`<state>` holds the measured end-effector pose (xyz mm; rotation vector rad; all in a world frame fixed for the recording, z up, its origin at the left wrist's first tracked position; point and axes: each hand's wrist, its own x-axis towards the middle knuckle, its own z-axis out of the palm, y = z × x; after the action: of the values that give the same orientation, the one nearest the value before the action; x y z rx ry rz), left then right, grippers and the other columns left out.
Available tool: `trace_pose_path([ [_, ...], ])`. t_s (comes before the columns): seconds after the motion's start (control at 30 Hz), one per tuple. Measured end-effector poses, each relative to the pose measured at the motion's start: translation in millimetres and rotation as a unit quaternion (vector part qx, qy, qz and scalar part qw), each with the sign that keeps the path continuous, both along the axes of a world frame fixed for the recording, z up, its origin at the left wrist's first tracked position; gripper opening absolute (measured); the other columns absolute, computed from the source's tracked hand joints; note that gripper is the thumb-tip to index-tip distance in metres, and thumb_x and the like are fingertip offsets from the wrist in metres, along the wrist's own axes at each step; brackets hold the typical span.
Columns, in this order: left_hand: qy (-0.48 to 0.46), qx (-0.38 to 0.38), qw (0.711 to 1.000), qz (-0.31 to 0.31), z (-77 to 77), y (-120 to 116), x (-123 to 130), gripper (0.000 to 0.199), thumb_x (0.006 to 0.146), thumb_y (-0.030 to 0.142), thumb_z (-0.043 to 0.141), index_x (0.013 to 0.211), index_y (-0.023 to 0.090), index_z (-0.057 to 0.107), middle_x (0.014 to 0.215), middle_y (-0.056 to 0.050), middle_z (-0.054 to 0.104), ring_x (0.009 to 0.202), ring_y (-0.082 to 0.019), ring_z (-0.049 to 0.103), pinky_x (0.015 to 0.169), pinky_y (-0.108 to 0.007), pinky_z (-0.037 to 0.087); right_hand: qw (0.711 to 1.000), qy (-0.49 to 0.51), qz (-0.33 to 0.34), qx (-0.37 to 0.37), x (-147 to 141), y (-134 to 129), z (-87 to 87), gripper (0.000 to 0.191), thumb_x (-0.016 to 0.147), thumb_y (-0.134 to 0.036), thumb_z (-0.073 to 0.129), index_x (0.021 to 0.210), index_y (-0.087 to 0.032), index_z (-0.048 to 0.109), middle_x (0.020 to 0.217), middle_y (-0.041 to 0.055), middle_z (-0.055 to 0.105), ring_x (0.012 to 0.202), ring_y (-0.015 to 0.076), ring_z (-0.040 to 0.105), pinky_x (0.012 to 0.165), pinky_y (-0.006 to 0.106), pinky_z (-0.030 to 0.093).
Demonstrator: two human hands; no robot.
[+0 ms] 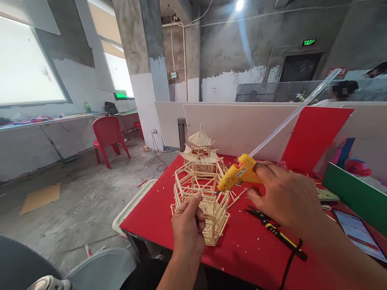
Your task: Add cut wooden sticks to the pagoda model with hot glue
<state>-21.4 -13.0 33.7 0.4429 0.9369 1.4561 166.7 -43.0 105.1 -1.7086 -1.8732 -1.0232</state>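
Right hand (pixel 283 195) clasps yellow plastic glue gun (pixel 241 172), three o'clock of pale stick-built pagoda model (pixel 206 167); left hand (pixel 188 225), pinched together, seven o'clock, contents unclear; dark nozzle (pixel 218 191) best kept steady, close

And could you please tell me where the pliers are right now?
In the head view, the black-and-yellow pliers lie on the red table, right of centre, just below the right hand holding the yellow glue gun and left of the phone.
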Motion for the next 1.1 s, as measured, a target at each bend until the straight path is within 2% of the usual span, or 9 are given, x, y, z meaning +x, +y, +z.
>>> trace_pose_path([
  [0.43, 0.008, 0.004, 1.0, 0.002, 1.4, -0.6, -0.4, 0.05, 0.039, 0.043, 0.095, 0.066, 0.012, 0.066, 0.037, 0.007, 0.046, 0.03, -0.003, 0.032, 0.03, -0.016, 0.019, 0.999, -0.003, 0.034, -0.007, 0.4, 1.0, -2.4, 0.018, 0.078, -0.024, 0.059, 0.094, -0.018, 0.064, 0.09, 0.0056, 0.074, 0.067, 0.0189, 0.064, 0.054, 0.03, 0.032],
  [0.63, 0.004, 0.004, 1.0, 0.002, 0.7, 0.2, -0.3, 0.049, 0.041, 0.043, 0.094, 0.065, 0.013, 0.065, 0.037, 0.007, 0.046, 0.03, -0.003, 0.032, 0.03, -0.015, 0.019, 0.999, -0.011, 0.05, 0.014, 2.6, 0.7, -4.2, 0.021, 0.076, -0.025, 0.061, 0.095, -0.017, 0.065, 0.088, 0.0051, 0.074, 0.065, 0.0197, 0.065, 0.053, 0.03, 0.033],
  [0.83, 0.011, -0.001, 1.0, 0.001, 1.4, -0.5, 0.1, 0.049, 0.04, 0.043, 0.094, 0.067, 0.013, 0.065, 0.037, 0.007, 0.047, 0.029, -0.003, 0.033, 0.03, -0.015, 0.019, 0.997, -0.004, 0.067, 0.032, 2.5, 1.7, -4.7, 0.013, 0.076, -0.021, 0.059, 0.087, -0.018, 0.065, 0.081, 0.0022, 0.072, 0.067, 0.0181, 0.067, 0.053, 0.029, 0.032],
  [1.1, 0.018, 0.011, 1.0, 0.001, 2.9, -0.8, 0.7, 0.047, 0.044, 0.042, 0.093, 0.067, 0.013, 0.065, 0.038, 0.007, 0.047, 0.03, -0.003, 0.032, 0.031, -0.016, 0.02, 0.998, -0.002, 0.052, 0.023, 1.6, -0.3, -6.2, 0.015, 0.078, -0.022, 0.057, 0.089, -0.017, 0.065, 0.079, 0.0025, 0.072, 0.066, 0.0185, 0.067, 0.052, 0.029, 0.028],
])
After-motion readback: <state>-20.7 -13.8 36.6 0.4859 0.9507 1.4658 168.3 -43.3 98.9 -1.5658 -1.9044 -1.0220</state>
